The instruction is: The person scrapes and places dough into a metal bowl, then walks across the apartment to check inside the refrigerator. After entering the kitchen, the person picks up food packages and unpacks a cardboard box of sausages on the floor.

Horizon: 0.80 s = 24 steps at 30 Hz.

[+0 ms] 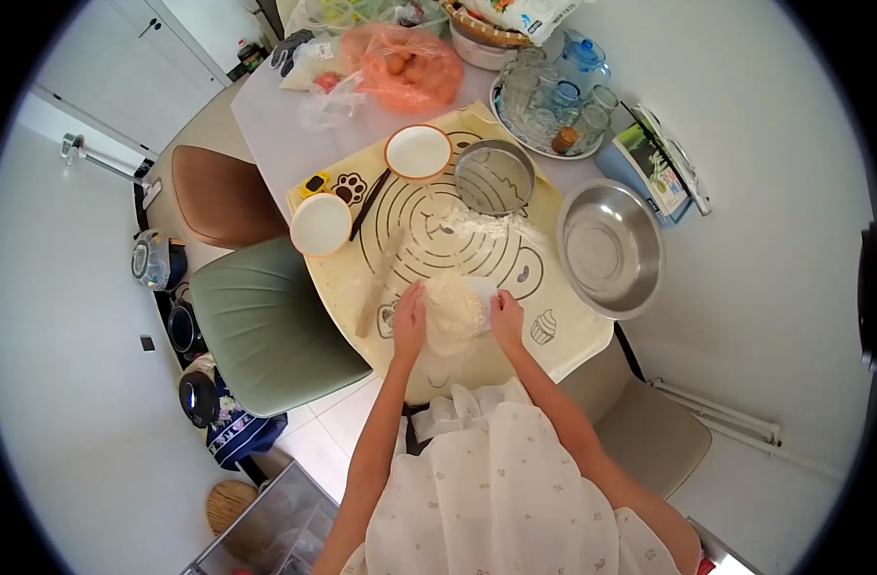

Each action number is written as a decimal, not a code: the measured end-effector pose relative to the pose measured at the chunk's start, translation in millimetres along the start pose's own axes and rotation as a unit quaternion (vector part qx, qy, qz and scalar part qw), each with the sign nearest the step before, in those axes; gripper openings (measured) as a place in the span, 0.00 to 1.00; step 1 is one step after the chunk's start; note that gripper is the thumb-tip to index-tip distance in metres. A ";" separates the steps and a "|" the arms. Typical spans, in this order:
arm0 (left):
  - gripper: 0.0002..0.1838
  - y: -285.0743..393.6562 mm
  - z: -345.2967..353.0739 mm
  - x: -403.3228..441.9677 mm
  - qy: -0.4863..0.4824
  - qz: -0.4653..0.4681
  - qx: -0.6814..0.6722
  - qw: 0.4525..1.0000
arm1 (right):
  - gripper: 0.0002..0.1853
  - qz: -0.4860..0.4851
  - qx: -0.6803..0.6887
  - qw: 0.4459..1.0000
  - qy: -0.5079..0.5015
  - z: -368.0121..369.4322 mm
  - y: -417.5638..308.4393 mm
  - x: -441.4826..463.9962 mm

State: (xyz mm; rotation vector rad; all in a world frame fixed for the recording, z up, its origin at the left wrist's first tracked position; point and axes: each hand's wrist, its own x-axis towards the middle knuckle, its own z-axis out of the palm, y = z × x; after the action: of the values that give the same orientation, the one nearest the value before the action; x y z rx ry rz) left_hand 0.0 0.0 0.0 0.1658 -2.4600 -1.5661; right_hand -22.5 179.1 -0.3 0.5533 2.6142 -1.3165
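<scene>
A mound of pale flour (453, 305) lies on the near part of a cream baking mat (362, 316) printed with rings. My left hand (412, 318) rests against the mound's left side, its fingers extended and holding nothing. On the other side, my right hand (506, 316) is closed on the edge of a white dough scraper (483, 289), which touches the flour and is partly covered by it. A floury rolling pin (380, 283) lies left of my left hand. Beyond the mound, loose flour (496, 225) is scattered below a round metal sieve (494, 178).
Two white bowls with orange rims (418, 152) stand on the mat, near dark sticks (369, 205) and a yellow gadget (315, 184). A steel basin (610, 249) sits at right. Behind are a glassware tray (544, 134) and an orange bag (400, 72). Chairs (266, 321) flank the table's left.
</scene>
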 end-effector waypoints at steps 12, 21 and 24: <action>0.12 17.2 19.0 16.4 -0.048 -0.038 -0.048 0.997 | 0.11 -0.056 0.027 0.997 0.038 27.8 8.7 0.0; 0.11 26.0 26.4 14.3 -0.050 0.026 0.017 0.998 | 0.10 -0.013 0.113 0.993 -0.012 40.0 18.1 1.0; 0.11 38.2 27.9 15.9 -0.032 0.025 0.005 0.999 | 0.09 0.004 0.167 0.986 -0.032 31.5 6.6 -4.7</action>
State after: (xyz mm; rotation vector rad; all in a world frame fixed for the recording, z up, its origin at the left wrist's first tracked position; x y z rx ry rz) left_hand -21.4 37.5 25.2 0.0568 -2.4993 -1.5625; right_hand -16.2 156.4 -22.6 0.5558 2.3502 -1.7517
